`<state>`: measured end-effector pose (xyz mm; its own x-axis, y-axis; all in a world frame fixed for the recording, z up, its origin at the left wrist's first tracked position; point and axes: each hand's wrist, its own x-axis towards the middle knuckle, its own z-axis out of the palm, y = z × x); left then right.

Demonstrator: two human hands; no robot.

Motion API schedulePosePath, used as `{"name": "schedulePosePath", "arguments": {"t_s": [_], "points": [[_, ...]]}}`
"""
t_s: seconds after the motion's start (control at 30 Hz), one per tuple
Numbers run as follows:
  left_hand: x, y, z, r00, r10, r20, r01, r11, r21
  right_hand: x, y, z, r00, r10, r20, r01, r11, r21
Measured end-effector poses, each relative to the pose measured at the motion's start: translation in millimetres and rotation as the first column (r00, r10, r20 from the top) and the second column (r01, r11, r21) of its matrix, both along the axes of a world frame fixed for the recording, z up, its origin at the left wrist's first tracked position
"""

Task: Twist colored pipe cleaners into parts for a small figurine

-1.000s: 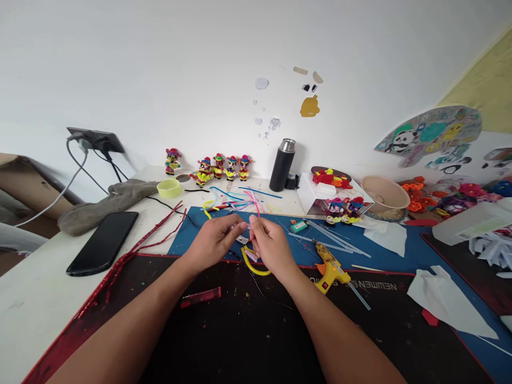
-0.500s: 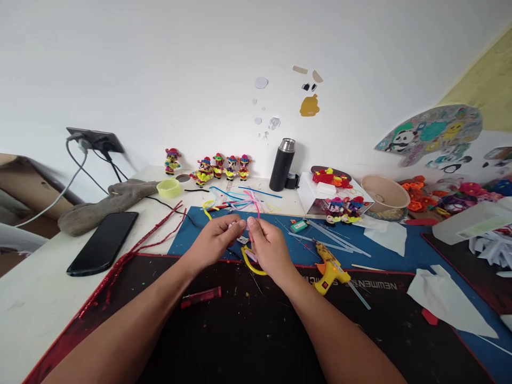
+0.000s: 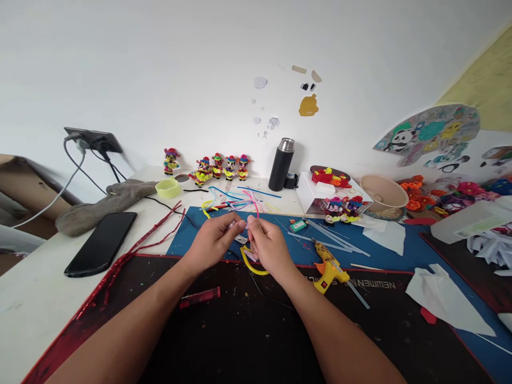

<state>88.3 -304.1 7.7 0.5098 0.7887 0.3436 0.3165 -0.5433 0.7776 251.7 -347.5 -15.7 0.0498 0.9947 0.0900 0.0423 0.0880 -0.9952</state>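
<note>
Over the blue mat (image 3: 276, 242), my left hand (image 3: 214, 238) and my right hand (image 3: 267, 242) meet with their thumbs and fingertips pinched together. A small pale pink piece (image 3: 245, 225) shows between the fingertips of both hands. The fingers mostly hide it, so its exact kind is unclear. Just below my right hand lies a yellow loop (image 3: 251, 266), partly covered by the hand, with a pale pink bit inside it. Behind the hands, pink, white and blue pipe cleaners (image 3: 252, 198) lie in a loose heap.
To the right rests a yellow glue gun (image 3: 331, 269) beside clear glue sticks (image 3: 340, 242). A black flask (image 3: 281, 165) and several small dolls (image 3: 230, 168) stand along the wall. On the left are a black phone (image 3: 101, 244) and red glittery stems (image 3: 132, 250).
The view has shifted very slightly. Both hands keep the same pinch at the same spot, and nothing else has visibly moved.
</note>
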Motion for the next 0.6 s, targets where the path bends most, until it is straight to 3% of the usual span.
{"name": "schedulePosePath", "arguments": {"t_s": [0.13,0.37,0.6], "points": [[-0.4,-0.3,2.3,0.999,0.039,-0.004,-0.039,0.999,-0.023,0.2,-0.6,1.9,0.997,0.058,-0.054,-0.060,0.998,-0.021],[1.9,1.5,-3.5,0.989,-0.034,0.141,0.067,0.970,-0.234,-0.6,-0.9,-3.9,0.996,-0.031,0.088,0.030,0.999,0.013],[0.9,2.7,-1.4,0.995,0.001,0.096,0.009,0.994,-0.109,-0.7,2.4,-3.2,0.998,-0.024,-0.059,0.023,1.000,-0.021]]}}
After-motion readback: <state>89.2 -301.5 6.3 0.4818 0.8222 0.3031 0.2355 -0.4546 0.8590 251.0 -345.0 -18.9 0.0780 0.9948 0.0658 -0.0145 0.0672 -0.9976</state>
